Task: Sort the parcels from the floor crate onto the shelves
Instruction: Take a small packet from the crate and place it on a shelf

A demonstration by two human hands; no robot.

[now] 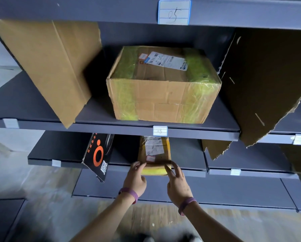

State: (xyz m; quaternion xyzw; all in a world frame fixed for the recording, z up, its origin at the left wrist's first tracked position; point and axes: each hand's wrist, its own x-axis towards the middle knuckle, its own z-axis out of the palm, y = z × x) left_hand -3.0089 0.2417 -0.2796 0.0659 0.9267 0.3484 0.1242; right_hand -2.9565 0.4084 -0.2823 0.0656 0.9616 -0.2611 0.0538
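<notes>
Lying on the lower shelf [186,152] directly below the "08" tag [160,130], the small parcel [154,153] is sitting with most of its length on the board and its near end jutting over the lip toward the person. The left hand [134,178] is pinching the near left corner between thumb and curled fingers. The right hand [177,182] is laying loose, spread fingers against the near right corner, pressing rather than clasping (the fingertips are blurring, so I am reading that cautiously).

I am judging this to be the placing step for this one parcel, and nearly finished. The next move is calling for a short, straight push until the near end is sitting flush beneath the tag, then both hands letting go without dragging it back out.

The parcel is looking like a flat brown cardboard packet bound in glossy tape, yellowish at the near end, carrying a crumpled white shipping label [154,147] and a small red-edged sticker [150,158] on top. Light and slippery, I am guessing.

Just above the tag a bigger taped box [163,84] is resting. Below and left of the tag a black carton [98,155] with an orange ring is leaning over the edge. Above and far left of the tag the left divider [50,67] is standing, and far right of it the torn right divider [268,81].
</notes>
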